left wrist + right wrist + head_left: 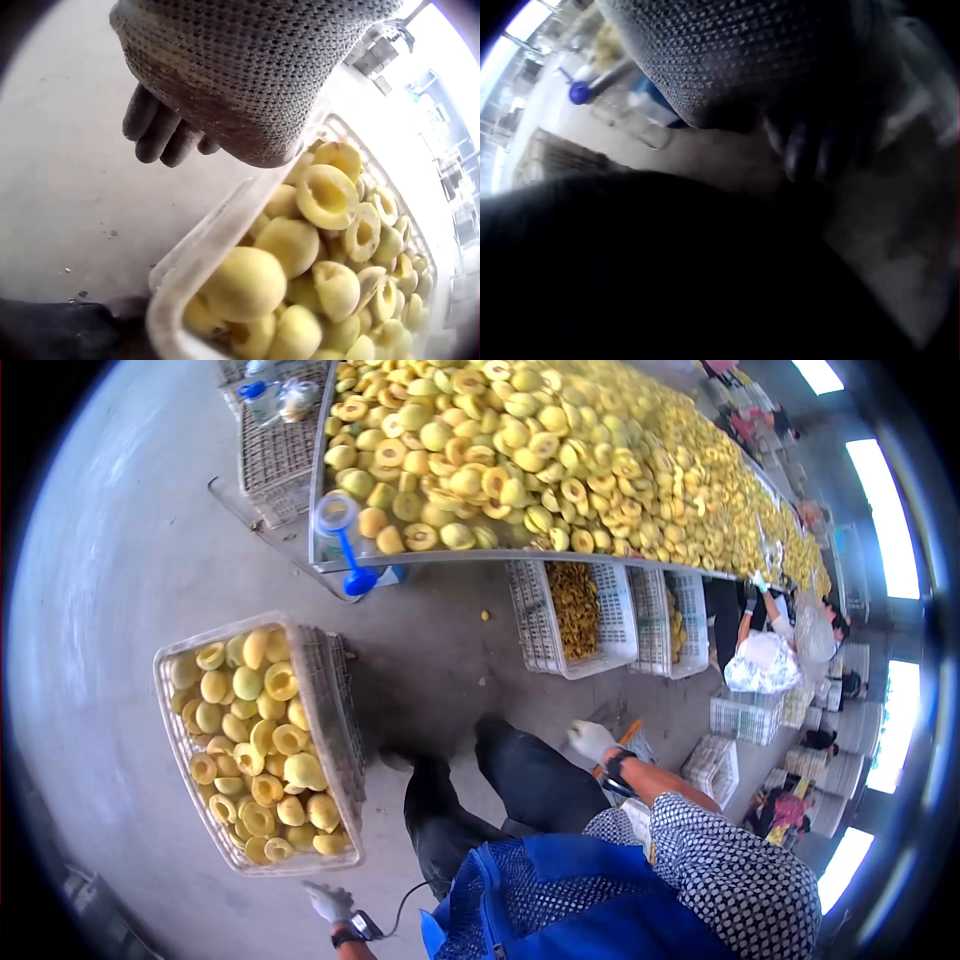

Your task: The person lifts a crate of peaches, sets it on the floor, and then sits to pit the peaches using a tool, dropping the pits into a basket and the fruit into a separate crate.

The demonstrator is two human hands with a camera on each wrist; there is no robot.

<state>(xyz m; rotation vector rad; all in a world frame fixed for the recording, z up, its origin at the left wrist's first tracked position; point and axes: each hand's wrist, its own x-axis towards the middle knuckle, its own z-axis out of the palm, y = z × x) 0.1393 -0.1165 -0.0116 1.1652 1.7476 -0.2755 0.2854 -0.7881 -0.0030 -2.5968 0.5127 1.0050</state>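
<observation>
A white crate (349, 780) full of halved yellow peaches (262, 736) stands on the floor at the left in the head view. Just off its near corner is my gloved left hand (328, 903), fingers loose and holding nothing. In the left wrist view that hand (225, 82) hangs beside the crate's rim (217, 247), over peach halves (327, 196). My gloved right hand (590, 740) is by my right thigh, with an orange stick (630, 732) beside its wrist. In the right wrist view its fingers (804, 154) hang loosely curled in shadow.
A long table (430, 560) heaped with peach halves runs across the top. Two crates (525, 610) (650, 625) stand under it. A blue-handled thing (358, 578) hangs at its corner. Stacked crates (270, 470) stand behind, and a person (765, 660) works farther along the table.
</observation>
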